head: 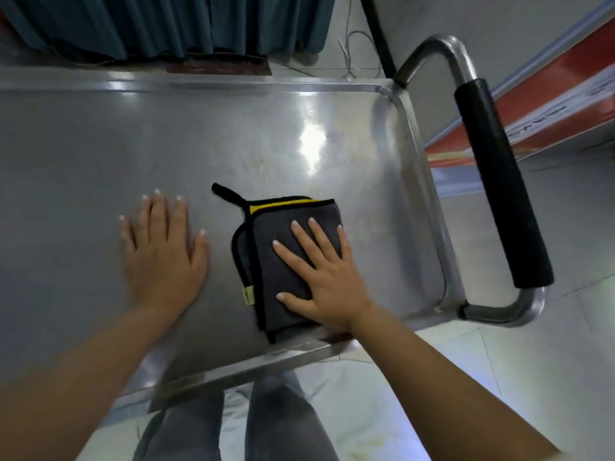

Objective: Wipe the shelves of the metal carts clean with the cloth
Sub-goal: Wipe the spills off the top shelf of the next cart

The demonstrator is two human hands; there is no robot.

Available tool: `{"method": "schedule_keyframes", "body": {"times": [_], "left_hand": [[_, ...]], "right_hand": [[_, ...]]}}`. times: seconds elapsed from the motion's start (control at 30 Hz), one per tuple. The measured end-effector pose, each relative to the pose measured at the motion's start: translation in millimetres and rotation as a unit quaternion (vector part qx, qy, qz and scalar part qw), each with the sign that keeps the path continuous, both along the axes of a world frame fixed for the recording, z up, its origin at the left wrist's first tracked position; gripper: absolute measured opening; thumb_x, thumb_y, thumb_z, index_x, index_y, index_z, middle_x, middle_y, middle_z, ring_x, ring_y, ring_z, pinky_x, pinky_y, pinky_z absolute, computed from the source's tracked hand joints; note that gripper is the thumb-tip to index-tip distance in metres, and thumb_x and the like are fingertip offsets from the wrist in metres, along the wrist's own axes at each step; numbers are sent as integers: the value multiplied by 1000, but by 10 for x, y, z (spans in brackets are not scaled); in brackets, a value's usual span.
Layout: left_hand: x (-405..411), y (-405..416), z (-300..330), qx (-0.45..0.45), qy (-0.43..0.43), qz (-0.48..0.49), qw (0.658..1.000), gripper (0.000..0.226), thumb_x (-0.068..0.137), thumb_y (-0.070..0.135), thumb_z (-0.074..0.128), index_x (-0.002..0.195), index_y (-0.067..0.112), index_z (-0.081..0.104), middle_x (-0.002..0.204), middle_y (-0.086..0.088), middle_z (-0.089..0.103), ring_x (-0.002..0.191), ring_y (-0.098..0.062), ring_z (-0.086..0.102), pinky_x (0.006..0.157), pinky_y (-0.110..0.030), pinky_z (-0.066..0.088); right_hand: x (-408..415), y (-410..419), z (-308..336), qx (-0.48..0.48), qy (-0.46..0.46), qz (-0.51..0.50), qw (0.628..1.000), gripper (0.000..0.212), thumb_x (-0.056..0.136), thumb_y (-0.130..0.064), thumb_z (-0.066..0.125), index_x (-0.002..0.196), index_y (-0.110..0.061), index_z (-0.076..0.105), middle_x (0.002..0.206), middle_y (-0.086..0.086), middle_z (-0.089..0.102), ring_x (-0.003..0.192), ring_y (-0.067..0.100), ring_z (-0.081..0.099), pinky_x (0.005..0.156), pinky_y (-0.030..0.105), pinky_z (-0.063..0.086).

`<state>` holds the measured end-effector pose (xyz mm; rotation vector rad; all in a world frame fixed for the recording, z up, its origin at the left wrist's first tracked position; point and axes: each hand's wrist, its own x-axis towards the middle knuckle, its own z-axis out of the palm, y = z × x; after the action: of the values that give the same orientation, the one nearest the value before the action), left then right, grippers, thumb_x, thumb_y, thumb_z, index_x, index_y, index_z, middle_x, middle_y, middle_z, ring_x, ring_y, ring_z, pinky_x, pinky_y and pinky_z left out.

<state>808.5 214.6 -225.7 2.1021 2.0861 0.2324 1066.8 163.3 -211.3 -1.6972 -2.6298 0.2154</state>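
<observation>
Here, in the head view, a person leans over the top shelf [166, 138] of a stainless-steel cart, both bare forearms reaching in from the bottom of the frame. The right hand [327, 271] lies flat on a folded grey cloth [276, 257], its fingers [303, 237] straight and spread, pressing the cloth down on the metal rather than gripping it. The cloth, edged in black with a yellow band along its far side and a black hanging loop pointing up and left, sits on the right half of the shelf, near the front rim [266, 357] and short of the raised right-hand rim. A small tan tag shows on its left edge. The left hand [163, 254] rests palm down on bare steel just beside the cloth, fingers straight and close together, holding nothing. Ceiling light glares off the shelf beyond the cloth. At the cart's right end a bent steel push handle [499, 181] with a black foam sleeve stands out over the pale tiled floor [565, 327]. Dark teal curtains [166, 24] hang past the far edge, and a red-and-white board [549, 104] slants at the upper right. The person's grey trouser legs [276, 424] show below the shelf.
</observation>
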Motion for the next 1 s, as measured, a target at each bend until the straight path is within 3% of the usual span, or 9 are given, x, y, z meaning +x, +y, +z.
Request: {"method": "schedule_keyframes", "body": {"times": [0.1, 0.23, 0.43, 0.6, 0.73, 0.87, 1.0], "left_hand": [[15, -3, -6, 3, 9, 9, 1000, 64, 94, 45, 26, 147, 10, 30, 155, -20, 24, 145, -34, 16, 117, -51, 4], [31, -8, -9, 21, 20, 12, 1000, 63, 94, 43, 27, 146, 8, 33, 153, -22, 27, 143, -35, 19, 117, -53, 9], [46, 6, -31, 55, 30, 14, 998, 59, 94, 41, 31, 143, 9, 38, 151, -20, 32, 142, -33, 24, 116, -53, 13], [80, 19, 17, 51, 26, 15, 998, 62, 92, 43, 30, 143, 8, 38, 151, -21, 32, 141, -35, 25, 116, -53, 12], [73, 18, 4, 58, 13, 11, 998, 62, 91, 42, 31, 142, 8, 39, 149, -23, 34, 139, -39, 27, 114, -54, 12], [68, 0, -44, 61, 8, 8, 998, 61, 92, 42, 30, 142, 8, 39, 149, -23, 33, 140, -38, 25, 113, -56, 12], [66, -39, -69, 70, 13, 2, 997, 60, 92, 43, 31, 143, 13, 39, 150, -23, 31, 139, -39, 24, 114, -54, 9]], "right_hand": [[183, 531, -16, 2, -12, 6, 1000, 72, 87, -70, 34, 150, -37, 20, 161, 1, 11, 148, 24, 1, 115, 59, 4], [223, 1364, -18, -30, -20, -90, 995, 73, 86, -73, 23, 150, -43, 6, 162, -3, -1, 148, 21, -8, 115, 56, -6], [234, 2058, -37, -43, -3, -208, 977, 75, 85, -74, 18, 151, -40, 3, 161, 0, -6, 147, 24, -12, 113, 59, -8], [194, 1521, -57, -39, 0, -313, 949, 79, 84, -71, 13, 152, -34, -2, 161, 4, -8, 146, 26, -15, 111, 61, -10], [324, 617, 1, -37, -23, -293, 955, 77, 87, -71, 10, 152, -32, -1, 161, 5, -6, 147, 27, -13, 113, 62, -5], [593, -225, 32, -39, -45, -263, 963, 74, 91, -68, 19, 153, -30, 7, 161, 6, -1, 147, 29, -7, 114, 62, 2], [715, -584, 45, -54, -55, -264, 961, 73, 91, -66, 22, 153, -30, 7, 161, 6, 0, 148, 29, -5, 113, 64, 7]]}}
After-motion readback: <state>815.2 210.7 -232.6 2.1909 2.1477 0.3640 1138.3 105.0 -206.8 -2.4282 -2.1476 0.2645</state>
